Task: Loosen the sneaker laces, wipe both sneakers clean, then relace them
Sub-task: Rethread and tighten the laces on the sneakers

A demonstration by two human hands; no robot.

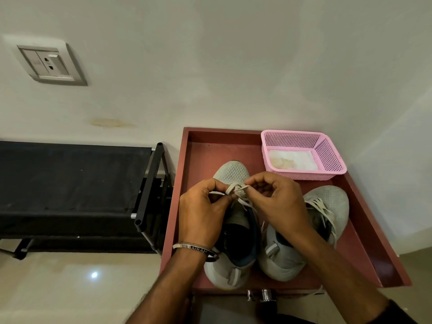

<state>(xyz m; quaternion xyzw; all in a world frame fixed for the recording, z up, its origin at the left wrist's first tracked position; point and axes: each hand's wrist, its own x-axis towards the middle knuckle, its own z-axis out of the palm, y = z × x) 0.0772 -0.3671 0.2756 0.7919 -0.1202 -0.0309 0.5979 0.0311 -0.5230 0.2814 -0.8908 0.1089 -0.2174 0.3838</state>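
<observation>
Working the lace (237,188) of the left sneaker (233,230), both hands meet over its upper eyelets. The left hand (201,213) pinches a flat, off-white strand between thumb and forefinger; the right hand (278,202) has its fingers curled in, pinching the crossed lace at the same spot. Whether the strand is being loosened or threaded back cannot be told.

Method, as judged: keep the lace flat and untwisted, draw equal slack on each side, feed the tip squarely through each eyelet, and steady the shoe with the heel of one hand so it does not slide.

Item one, left sneaker: pale grey mesh toe, dark navy lining, grey heel tab; stands toe-away on the red-brown surface (201,155), near its left rim. Mesh appears faintly soiled, though lighting is dim.

Item two, right sneaker (322,220): same make, just beside the first, angled toe-outward to the right; its white laces (323,212) lie slack and splayed across the tongue.

Item three, pink basket (327,157): perforated plastic, at the far right corner of the surface, holding a white cloth (292,161) with a yellowish patch.

Adjoining: black rack (149,183) at left; wall socket (50,64) above; band (194,249) on the left wrist.
</observation>
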